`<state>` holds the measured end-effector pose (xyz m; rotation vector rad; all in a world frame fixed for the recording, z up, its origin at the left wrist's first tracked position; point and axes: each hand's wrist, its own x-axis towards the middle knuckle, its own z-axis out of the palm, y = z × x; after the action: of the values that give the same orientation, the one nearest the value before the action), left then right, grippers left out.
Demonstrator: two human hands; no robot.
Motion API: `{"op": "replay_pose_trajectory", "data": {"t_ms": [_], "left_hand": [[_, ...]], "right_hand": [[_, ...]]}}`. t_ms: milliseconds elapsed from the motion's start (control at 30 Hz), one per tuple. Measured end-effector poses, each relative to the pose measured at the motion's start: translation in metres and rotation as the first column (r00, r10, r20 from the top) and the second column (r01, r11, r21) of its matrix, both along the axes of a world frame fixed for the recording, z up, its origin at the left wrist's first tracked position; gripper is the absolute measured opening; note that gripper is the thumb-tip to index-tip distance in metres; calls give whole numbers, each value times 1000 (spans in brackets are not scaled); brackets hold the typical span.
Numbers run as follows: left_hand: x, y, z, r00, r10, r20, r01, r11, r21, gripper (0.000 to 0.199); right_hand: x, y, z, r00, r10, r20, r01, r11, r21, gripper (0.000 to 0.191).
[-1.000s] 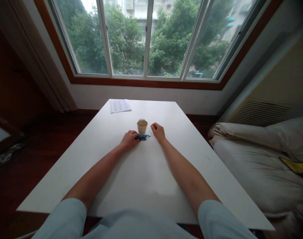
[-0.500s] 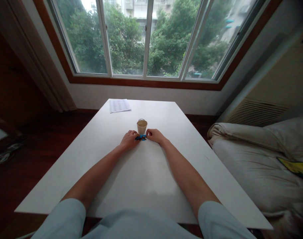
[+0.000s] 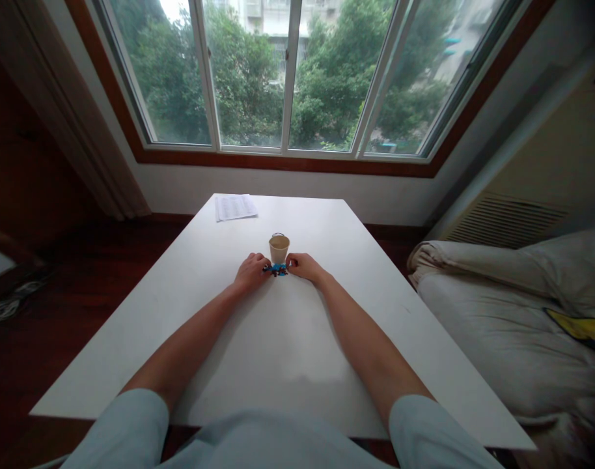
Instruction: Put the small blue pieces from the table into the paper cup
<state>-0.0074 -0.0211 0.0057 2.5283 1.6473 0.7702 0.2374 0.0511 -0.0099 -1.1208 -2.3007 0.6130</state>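
A pile of small blue, dark and brownish pieces lies on the white table, too small to name. Just behind it stands an upright, light brown paper cup. At the pile's left edge is my left hand, its fingers bent and drawn together by a dark piece; what they hold is hidden. From the right, my right hand reaches the pile, fingers curled into a pinch close to the cup's base. Whatever is between those fingertips cannot be made out.
Printed paper sheets lie at the table's far left corner. Behind the cup shows a thin round rim or ring. A cushioned sofa stands along the right side, and a window is beyond the table.
My left hand has shifted slightly left, and more of the small pieces show between the hands. My right hand has hardly moved. The cup stays in place.
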Motion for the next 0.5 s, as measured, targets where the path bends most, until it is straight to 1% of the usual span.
{"op": "replay_pose_trajectory", "data": {"t_ms": [67,133,233,300,500], "left_hand": [[-5,3,2,1000,18,2,-18,1000,0,14],[-11,6,3,1000,19,9,-18,999,-41,12],[-21,10,5,1000,-28,11,29,992,-125,13],[-24,9,5,998,-61,11,62,986,-154,14],[-21,4,4,991,-129,26,132,969,-209,17]], "right_hand": [[1,0,0,1000,3,-6,-3,1000,-5,13],[1,0,-1,1000,10,-14,-10,1000,-11,14],[1,-1,0,1000,23,-16,-24,999,-23,16],[0,-2,1,999,30,-13,-31,999,-30,18],[-3,-6,6,997,70,-21,-71,997,-18,21]]}}
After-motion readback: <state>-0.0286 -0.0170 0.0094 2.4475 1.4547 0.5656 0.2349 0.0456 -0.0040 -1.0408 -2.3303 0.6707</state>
